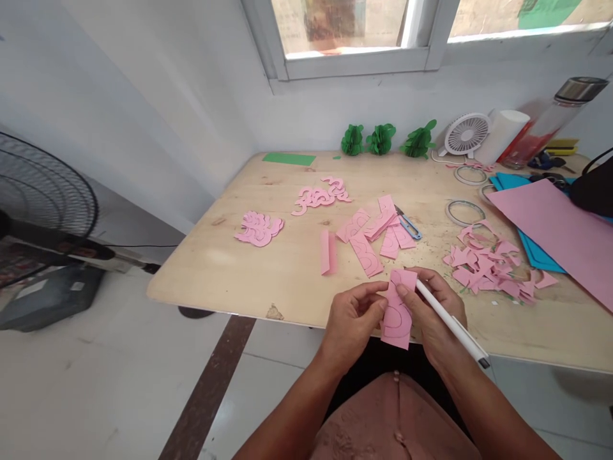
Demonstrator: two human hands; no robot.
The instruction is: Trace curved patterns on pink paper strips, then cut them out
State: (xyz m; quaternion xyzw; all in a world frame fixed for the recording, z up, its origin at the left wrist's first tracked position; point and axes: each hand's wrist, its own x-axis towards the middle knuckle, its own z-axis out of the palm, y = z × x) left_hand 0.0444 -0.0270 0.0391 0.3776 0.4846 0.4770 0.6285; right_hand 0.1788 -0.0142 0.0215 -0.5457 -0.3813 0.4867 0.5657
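A pink paper strip (397, 322) with curved outlines drawn on it is held upright over the table's front edge. My left hand (352, 322) pinches its left side between thumb and fingers. My right hand (433, 306) grips the strip's upper right with the thumb on its face, and a white pen (454, 329) rests in the same hand, its dark end pointing down and right. Just beyond the hands lie several drawn-on pink strips (366, 252), a folded pink paper (328, 252) and small blue-handled scissors (409, 225).
Pink cut-out shapes (259, 229) and curved pink pieces (320, 197) lie to the left. Pink scraps (493, 265), tape rolls (464, 213) and a large pink sheet (550, 223) are at right. Green paper figures (382, 139), a small white fan (467, 135) and a bottle (546, 128) stand at the back.
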